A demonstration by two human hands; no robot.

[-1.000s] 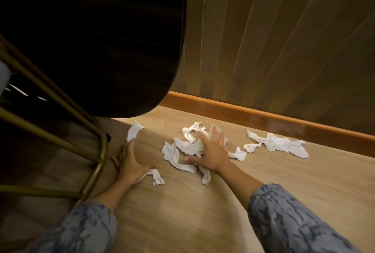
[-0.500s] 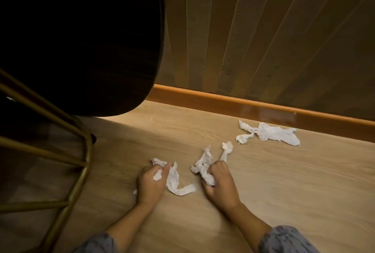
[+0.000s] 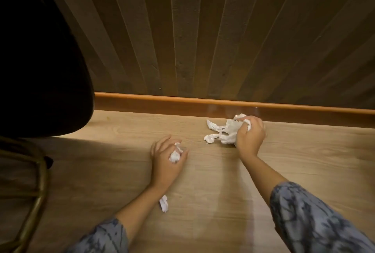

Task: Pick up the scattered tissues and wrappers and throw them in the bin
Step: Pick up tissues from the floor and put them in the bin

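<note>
On the wooden floor (image 3: 203,202), near the orange skirting board (image 3: 182,103), right hand (image 3: 250,136) is closed around a bunch of crumpled white tissue (image 3: 225,132); fingers curled tight on the wad, loose tails of it trailing left onto the floor. Left hand (image 3: 165,160) rests on the floor nearer the person, well apart from the right; its fingers partly bent over a small tissue wad (image 3: 175,154), thumb against it, the other fingers loosely spread. One stray tissue scrap (image 3: 164,203) lies on the floor just beside the left forearm, touching nothing else. Both sleeves (image 3: 316,222) grey-blue, mottled pattern. Dark chair seat (image 3: 40,60) fills upper left, brass-coloured leg frame (image 3: 39,188) below it. Ribbed wood wall panelling (image 3: 223,29) behind. Bin not seen in this view.
</note>
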